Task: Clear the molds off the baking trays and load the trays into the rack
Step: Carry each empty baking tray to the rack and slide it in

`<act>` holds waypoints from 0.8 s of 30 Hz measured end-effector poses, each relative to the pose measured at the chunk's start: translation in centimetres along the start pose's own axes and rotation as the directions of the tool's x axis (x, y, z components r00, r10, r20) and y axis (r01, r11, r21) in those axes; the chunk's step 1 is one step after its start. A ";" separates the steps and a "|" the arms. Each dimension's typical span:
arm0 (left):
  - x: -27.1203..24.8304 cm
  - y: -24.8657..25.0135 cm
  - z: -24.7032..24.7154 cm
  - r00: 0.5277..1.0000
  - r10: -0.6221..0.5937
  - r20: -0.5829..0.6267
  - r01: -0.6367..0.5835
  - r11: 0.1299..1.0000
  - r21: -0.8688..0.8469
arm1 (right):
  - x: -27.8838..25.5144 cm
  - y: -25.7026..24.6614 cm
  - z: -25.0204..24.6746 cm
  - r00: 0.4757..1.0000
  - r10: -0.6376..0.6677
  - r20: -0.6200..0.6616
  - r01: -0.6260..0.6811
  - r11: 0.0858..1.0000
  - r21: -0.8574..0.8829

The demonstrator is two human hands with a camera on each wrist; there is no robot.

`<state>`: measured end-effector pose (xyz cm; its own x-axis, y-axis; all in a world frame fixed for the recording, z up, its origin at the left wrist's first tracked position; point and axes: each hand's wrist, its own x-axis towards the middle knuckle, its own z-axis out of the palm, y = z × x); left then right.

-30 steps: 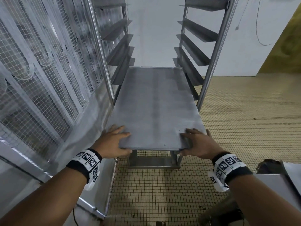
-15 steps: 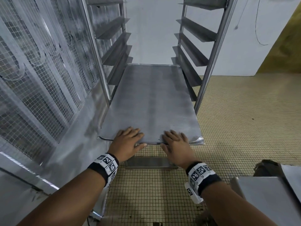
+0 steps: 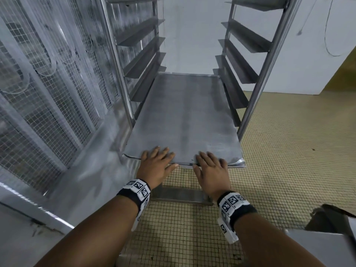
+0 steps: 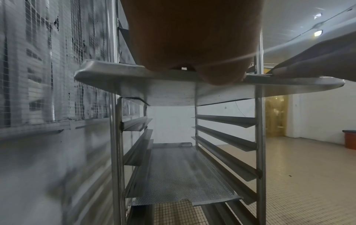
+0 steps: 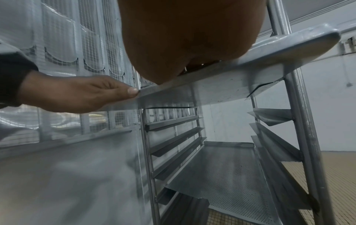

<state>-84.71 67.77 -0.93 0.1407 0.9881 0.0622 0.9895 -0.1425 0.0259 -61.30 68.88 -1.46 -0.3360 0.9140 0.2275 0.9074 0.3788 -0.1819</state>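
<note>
A flat metal baking tray (image 3: pixel 183 116) lies on a pair of rails in the steel rack (image 3: pixel 115 64), with its near end sticking out past the front posts. No molds are on it. My left hand (image 3: pixel 157 162) and right hand (image 3: pixel 210 166) lie side by side on the middle of the tray's near edge, fingers straight on top. In the right wrist view the left hand (image 5: pixel 77 94) has its thumb against the tray's front rim (image 5: pixel 221 85). A perforated tray (image 4: pixel 183 179) sits several rails lower in the rack.
A wire-mesh wall (image 3: pixel 38 93) runs close along the rack's left side. Tiled floor (image 3: pixel 289 170) spreads to the right. A steel table corner (image 3: pixel 317 245) juts in at the lower right. An orange bin (image 4: pixel 349 140) stands far off to the right.
Both hands have shifted from the tray's near corners to the middle of its near edge. The tray has slid a little deeper into the rack.
</note>
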 end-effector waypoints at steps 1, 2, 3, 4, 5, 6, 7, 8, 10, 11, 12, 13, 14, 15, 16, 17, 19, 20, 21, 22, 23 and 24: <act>0.5 0.0 -0.1 1.000 0.001 -0.011 -0.001 1.000 -0.001 | 0.5 0.3 0.2 1.000 -0.003 -0.009 0.003 1.000 -0.002; 0.9 -0.1 -0.1 1.000 0.006 -0.023 -0.006 1.000 -0.001 | 1.0 0.5 0.3 1.000 -0.007 -0.014 0.007 1.000 -0.004; 1.4 -0.2 -0.1 0.999 0.012 -0.037 -0.012 1.000 -0.002 | 1.6 0.7 0.5 1.000 -0.008 -0.016 0.008 1.000 -0.007; 1.6 -0.3 0.0 0.998 0.020 -0.054 -0.020 1.000 -0.005 | 1.9 0.9 0.6 1.000 -0.012 -0.023 0.012 1.000 -0.010; 2.1 -0.4 0.2 0.997 0.024 -0.067 -0.025 1.000 -0.013 | 2.4 1.0 0.8 1.000 -0.012 -0.025 0.012 1.000 -0.012; 2.7 -0.6 0.3 0.997 0.023 -0.071 -0.025 0.999 -0.021 | 3.0 1.2 1.0 1.000 -0.008 -0.029 0.008 1.000 -0.013; 3.3 -0.8 0.4 0.997 0.022 -0.072 -0.024 0.999 -0.024 | 3.6 1.4 1.2 1.000 -0.003 -0.031 0.003 1.000 -0.017; 4.0 -1.0 0.5 0.998 0.018 -0.067 -0.020 1.000 -0.024 | 4.2 1.5 1.4 1.000 0.003 -0.030 -0.003 1.000 -0.019; 5.3 -1.5 0.8 0.997 0.015 -0.078 -0.017 0.999 -0.027 | 5.4 1.7 1.8 1.000 0.012 -0.029 -0.012 1.000 -0.016; 6.0 -1.8 0.9 0.996 0.017 -0.082 -0.019 1.000 -0.025 | 6.0 1.8 1.8 0.999 0.016 -0.034 -0.017 1.000 -0.013; 6.7 -2.1 1.1 0.997 0.019 -0.081 -0.020 1.000 -0.021 | 6.6 1.8 1.8 0.999 0.022 -0.040 -0.023 1.000 -0.011; 7.4 -2.3 1.2 0.997 0.021 -0.080 -0.022 1.000 -0.017 | 7.2 1.9 1.8 0.999 0.028 -0.042 -0.028 1.000 -0.011; 8.1 -2.6 1.3 0.997 0.022 -0.080 -0.024 1.000 -0.014 | 7.7 1.9 1.8 0.998 0.032 -0.045 -0.032 0.999 -0.014; 8.8 -2.8 1.5 0.996 0.023 -0.082 -0.024 1.000 -0.011 | 8.3 2.0 1.9 0.998 0.036 -0.046 -0.037 0.999 -0.017; 9.4 -3.0 1.6 0.996 0.023 -0.084 -0.024 1.000 -0.008 | 8.9 2.2 2.0 0.998 0.040 -0.043 -0.041 0.999 -0.019; 10.1 -3.1 1.6 0.996 0.024 -0.088 -0.024 1.000 -0.006 | 9.5 2.4 2.2 0.998 0.046 -0.035 -0.047 0.999 -0.018; 11.5 -3.3 1.5 0.996 0.027 -0.090 -0.028 1.000 -0.008 | 10.9 3.0 2.4 0.998 0.052 -0.031 -0.053 0.998 -0.015; 12.2 -3.3 1.5 0.995 0.030 -0.091 -0.031 1.000 -0.002 | 11.6 3.3 2.5 0.998 0.054 -0.033 -0.055 0.998 -0.014; 12.9 -3.4 1.6 0.995 0.033 -0.095 -0.033 0.999 0.003 | 12.3 3.5 2.5 0.998 0.058 -0.033 -0.059 0.998 -0.014; 13.7 -3.5 1.6 0.995 0.033 -0.098 -0.034 0.999 0.000 | 13.1 3.8 2.5 0.998 0.063 -0.031 -0.064 0.998 -0.011; 14.4 -3.6 1.6 0.995 0.032 -0.098 -0.033 0.999 -0.007 | 13.8 4.0 2.5 0.997 0.067 -0.029 -0.067 0.998 -0.012; 15.1 -3.8 1.6 0.995 0.031 -0.096 -0.032 0.999 -0.014 | 14.5 4.3 2.6 0.997 0.069 -0.026 -0.069 0.998 -0.014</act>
<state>-86.25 83.36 -1.64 0.1674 0.9732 0.1580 0.9838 -0.1753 0.0376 -62.94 84.09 -1.40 -0.2661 0.9338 0.2393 0.9320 0.3126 -0.1833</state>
